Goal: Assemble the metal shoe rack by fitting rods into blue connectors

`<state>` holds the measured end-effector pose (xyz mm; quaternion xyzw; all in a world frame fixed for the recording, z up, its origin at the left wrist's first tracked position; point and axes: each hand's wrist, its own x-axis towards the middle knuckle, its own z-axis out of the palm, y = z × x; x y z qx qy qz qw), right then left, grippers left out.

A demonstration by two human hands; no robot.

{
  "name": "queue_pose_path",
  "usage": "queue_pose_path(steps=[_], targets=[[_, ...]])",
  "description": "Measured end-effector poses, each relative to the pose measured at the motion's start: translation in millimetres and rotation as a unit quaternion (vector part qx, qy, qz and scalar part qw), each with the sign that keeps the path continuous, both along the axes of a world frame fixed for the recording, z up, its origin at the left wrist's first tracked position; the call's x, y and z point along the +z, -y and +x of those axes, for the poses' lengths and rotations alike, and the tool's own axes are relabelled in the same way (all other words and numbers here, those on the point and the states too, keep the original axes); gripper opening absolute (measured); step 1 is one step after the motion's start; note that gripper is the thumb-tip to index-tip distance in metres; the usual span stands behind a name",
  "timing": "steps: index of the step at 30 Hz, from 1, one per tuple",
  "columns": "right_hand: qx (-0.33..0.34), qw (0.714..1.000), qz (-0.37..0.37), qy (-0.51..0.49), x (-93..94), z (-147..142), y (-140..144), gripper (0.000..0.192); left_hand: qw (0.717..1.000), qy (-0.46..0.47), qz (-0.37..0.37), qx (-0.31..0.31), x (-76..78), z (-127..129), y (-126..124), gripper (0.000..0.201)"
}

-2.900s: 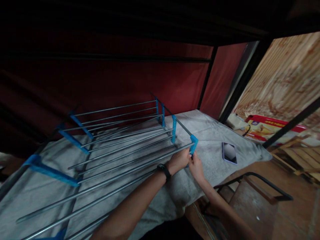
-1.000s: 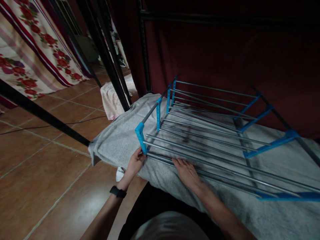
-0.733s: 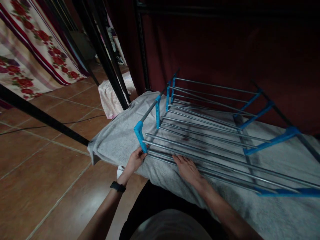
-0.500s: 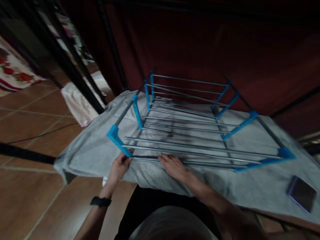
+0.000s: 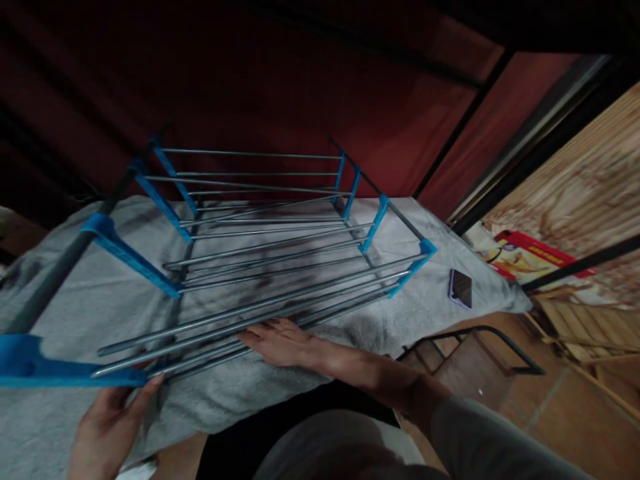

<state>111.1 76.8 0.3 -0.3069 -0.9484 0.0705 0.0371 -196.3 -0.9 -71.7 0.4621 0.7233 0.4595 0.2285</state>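
A shoe rack (image 5: pixel 280 260) of grey metal tubes and blue plastic brackets lies on a grey blanket (image 5: pixel 350 347). At the rack's near left corner, my left hand (image 5: pixel 113 423) pinches the lower end of a blue bracket (image 5: pixel 120 377) where a rod meets it. My right hand (image 5: pixel 280 340) rests over the near rods, its fingers curled on them and the tips partly hidden. Two rods above it have left ends (image 5: pixel 103 350) that lie loose by the bracket. Their right ends meet the near right bracket (image 5: pixel 415 267).
A phone (image 5: pixel 461 289) lies on the blanket right of the rack. Behind stands a dark red cloth wall (image 5: pixel 260 87) with black poles (image 5: pixel 465 127). To the right are a metal-framed chair (image 5: pixel 475 367), a wooden slatted piece (image 5: pixel 590 327) and a red and yellow package (image 5: pixel 537 257).
My view has swung to the right, so the rack and both hands appear farther left, with the chair and package now showing. Both hands stay at the same near rods and corner.
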Motion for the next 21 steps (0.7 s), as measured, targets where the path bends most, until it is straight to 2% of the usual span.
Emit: queue_pose_path(steps=[3,6,8,15,21], targets=[[-0.016,1.000,-0.019,-0.009,0.8,1.2,6.4,0.048,0.998,0.041,-0.030,-0.025,9.0,3.0,0.7,0.044],[-0.029,0.999,-0.038,-0.001,0.5,1.9,7.0,0.055,0.998,0.046,-0.014,-0.039,22.4,9.3,2.4,0.053],[-0.022,0.999,-0.045,0.002,-0.7,1.2,4.8,0.058,0.998,0.050,-0.009,-0.042,25.9,11.2,1.6,0.055],[-0.021,0.999,-0.034,0.001,1.1,2.3,9.5,0.059,0.997,0.071,0.018,-0.022,18.5,16.0,5.0,0.047],[-0.028,0.999,-0.037,0.002,7.0,1.6,9.4,0.062,0.997,0.076,0.026,-0.011,20.7,20.8,5.5,0.044]])
